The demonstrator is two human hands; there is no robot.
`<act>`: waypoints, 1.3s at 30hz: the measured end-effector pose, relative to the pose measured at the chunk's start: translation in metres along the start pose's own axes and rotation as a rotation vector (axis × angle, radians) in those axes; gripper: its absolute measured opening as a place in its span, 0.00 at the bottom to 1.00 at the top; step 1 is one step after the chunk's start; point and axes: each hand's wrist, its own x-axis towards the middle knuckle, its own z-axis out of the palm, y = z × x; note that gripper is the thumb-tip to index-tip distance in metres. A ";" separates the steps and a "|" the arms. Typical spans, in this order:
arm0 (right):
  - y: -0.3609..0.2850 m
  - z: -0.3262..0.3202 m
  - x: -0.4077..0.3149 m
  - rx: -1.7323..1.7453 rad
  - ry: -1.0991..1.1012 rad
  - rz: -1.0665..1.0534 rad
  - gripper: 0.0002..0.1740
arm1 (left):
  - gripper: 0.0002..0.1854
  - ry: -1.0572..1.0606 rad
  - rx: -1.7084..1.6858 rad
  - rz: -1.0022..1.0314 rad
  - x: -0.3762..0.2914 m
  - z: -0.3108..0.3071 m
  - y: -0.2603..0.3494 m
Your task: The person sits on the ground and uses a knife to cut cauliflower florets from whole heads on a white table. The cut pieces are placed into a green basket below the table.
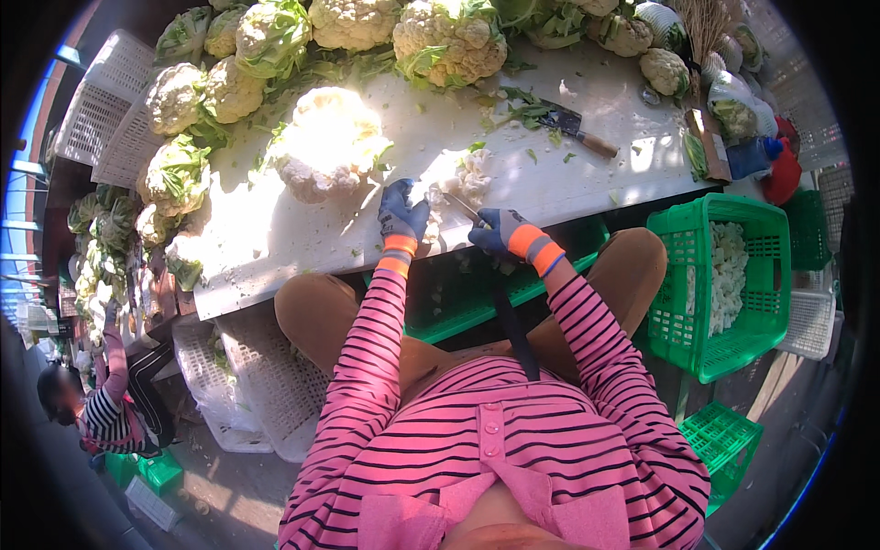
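Note:
My left hand (402,214), in a grey and blue work glove with an orange cuff, grips a small cauliflower piece (434,214) at the table's near edge. A matching glove covers my right hand (507,234), which holds a small knife (462,205) with its blade pointing left at that piece. Just beyond the blade lie loose cauliflower florets (474,175). A large trimmed cauliflower head (328,148), partly washed out by sunlight, rests past my left hand. Below the edge, between my knees, a green crate (440,323) is partly hidden by my arms.
Untrimmed cauliflowers (450,41) line the far side of the white table (584,185). A cleaver (574,127) lies at the right among leaf scraps. A green basket (718,371) of florets (727,275) stands by my right knee. White crates (275,385) sit at left, near another person (113,412).

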 end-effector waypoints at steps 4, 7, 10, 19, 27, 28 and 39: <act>0.009 -0.026 0.032 0.043 0.670 -0.273 0.25 | 0.27 -0.048 0.357 0.354 -0.006 0.024 0.032; 0.008 -0.014 0.044 -0.039 0.606 -0.259 0.24 | 0.25 -0.151 0.307 0.331 -0.027 0.030 0.058; 0.029 0.010 0.010 -0.001 0.387 -0.038 0.21 | 0.22 -0.233 0.245 0.374 -0.038 -0.021 0.056; 0.038 0.002 -0.024 0.327 0.011 0.148 0.20 | 0.51 0.506 -0.052 -0.059 0.121 -0.160 -0.011; 0.002 -0.013 0.022 -0.444 0.606 0.062 0.25 | 0.47 0.243 -0.101 0.028 0.120 -0.152 -0.001; 0.000 -0.019 0.025 -0.489 0.531 0.065 0.25 | 0.46 0.181 -0.059 0.043 0.122 -0.155 0.006; 0.049 -0.220 0.026 -0.997 0.496 0.183 0.21 | 0.53 0.378 0.077 -0.066 0.124 -0.146 0.003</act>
